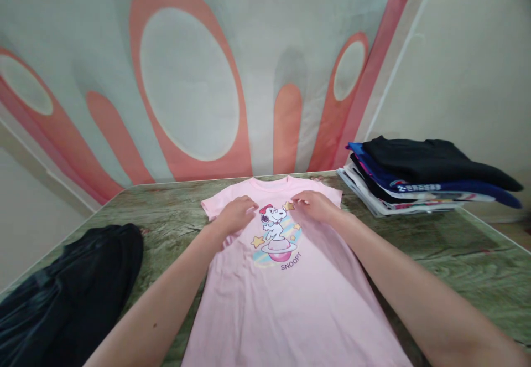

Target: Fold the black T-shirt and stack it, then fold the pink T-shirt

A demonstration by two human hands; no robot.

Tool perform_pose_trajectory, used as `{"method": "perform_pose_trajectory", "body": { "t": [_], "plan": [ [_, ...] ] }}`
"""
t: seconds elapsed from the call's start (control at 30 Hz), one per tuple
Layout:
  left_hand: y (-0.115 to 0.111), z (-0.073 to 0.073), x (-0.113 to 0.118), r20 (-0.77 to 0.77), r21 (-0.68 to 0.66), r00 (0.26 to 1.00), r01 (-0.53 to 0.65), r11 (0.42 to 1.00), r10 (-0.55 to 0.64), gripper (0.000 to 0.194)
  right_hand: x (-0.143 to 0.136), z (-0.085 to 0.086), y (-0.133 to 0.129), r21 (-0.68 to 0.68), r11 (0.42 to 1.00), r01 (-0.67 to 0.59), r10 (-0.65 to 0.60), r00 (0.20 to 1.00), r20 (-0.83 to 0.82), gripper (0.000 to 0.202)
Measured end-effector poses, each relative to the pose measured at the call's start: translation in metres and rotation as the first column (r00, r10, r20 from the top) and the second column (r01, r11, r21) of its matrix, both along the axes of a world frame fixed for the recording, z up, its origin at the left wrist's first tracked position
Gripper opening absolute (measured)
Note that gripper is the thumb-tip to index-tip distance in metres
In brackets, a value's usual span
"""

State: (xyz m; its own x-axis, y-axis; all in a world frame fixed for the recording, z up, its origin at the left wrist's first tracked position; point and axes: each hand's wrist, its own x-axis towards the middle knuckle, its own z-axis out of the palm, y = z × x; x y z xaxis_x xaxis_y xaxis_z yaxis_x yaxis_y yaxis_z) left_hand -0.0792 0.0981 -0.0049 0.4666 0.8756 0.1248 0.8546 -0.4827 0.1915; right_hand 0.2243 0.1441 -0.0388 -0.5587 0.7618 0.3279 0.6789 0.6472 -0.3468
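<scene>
A pink short-sleeved shirt (286, 311) lies spread out on the wood-patterned table (166, 212), its neckline toward the far edge. On its chest is a printed cartoon dog standing on a ringed planet, with stars and lettering. My left hand (240, 212) is over the left side of the chest, fingers apart and holding nothing. Over the right side, near the upper star, is my right hand (313, 205), its fingers also apart with nothing in them. Whether the fingertips press on the cloth is hard to tell. Some wrinkles run down the shirt's left side.
Dark crumpled cloth (74, 295) lies at the table's left. A stack of folded clothes (415, 176), black on top, stands at the back right, partly overhanging the edge. Behind the table rises a wall (265, 35) with pink and white shapes.
</scene>
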Motion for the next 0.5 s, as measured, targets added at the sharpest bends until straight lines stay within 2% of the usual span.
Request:
{"method": "perform_pose_trajectory", "body": {
  "t": [0.07, 0.13, 0.23, 0.3, 0.37, 0.4, 0.43, 0.5],
  "plan": [
    [-0.007, 0.006, -0.004, -0.051, -0.073, 0.999, 0.011, 0.997, -0.015, 0.039, -0.008, 0.002, -0.005, -0.051, 0.999, -0.017, 0.02, 0.998, 0.063, 0.031],
    [-0.015, 0.012, -0.01, -0.105, -0.199, 0.993, 0.031, 0.98, -0.053, 0.061, -0.009, 0.005, -0.009, -0.105, 0.994, -0.012, 0.028, 0.988, 0.151, 0.039],
    [-0.028, 0.017, -0.02, -0.163, -0.396, 0.977, 0.06, 0.917, -0.134, 0.098, -0.003, 0.011, -0.021, -0.212, 0.977, -0.018, 0.073, 0.964, 0.255, 0.069],
    [-0.037, 0.019, -0.024, -0.18, -0.453, 0.969, 0.07, 0.889, -0.168, 0.111, 0.003, 0.017, -0.034, -0.265, 0.962, -0.068, 0.139, 0.956, 0.257, 0.087],
    [-0.044, 0.021, -0.025, -0.15, -0.433, 0.975, 0.083, 0.897, -0.163, 0.109, 0.006, 0.023, -0.049, -0.276, 0.952, -0.128, 0.191, 0.958, 0.213, 0.094],
    [-0.048, 0.021, -0.023, -0.105, -0.39, 0.985, 0.086, 0.917, -0.136, 0.101, 0.007, 0.025, -0.057, -0.257, 0.956, -0.145, 0.193, 0.966, 0.174, 0.089],
    [-0.051, 0.021, -0.021, -0.043, -0.323, 0.995, 0.072, 0.944, -0.09, 0.088, 0.005, 0.027, -0.064, -0.223, 0.964, -0.149, 0.18, 0.976, 0.126, 0.078],
    [-0.057, 0.02, -0.012, 0.096, -0.172, 0.995, -0.003, 0.985, 0.02, 0.053, -0.001, 0.029, -0.078, -0.134, 0.983, -0.121, 0.125, 0.992, 0.015, 0.043]
  ]
}}
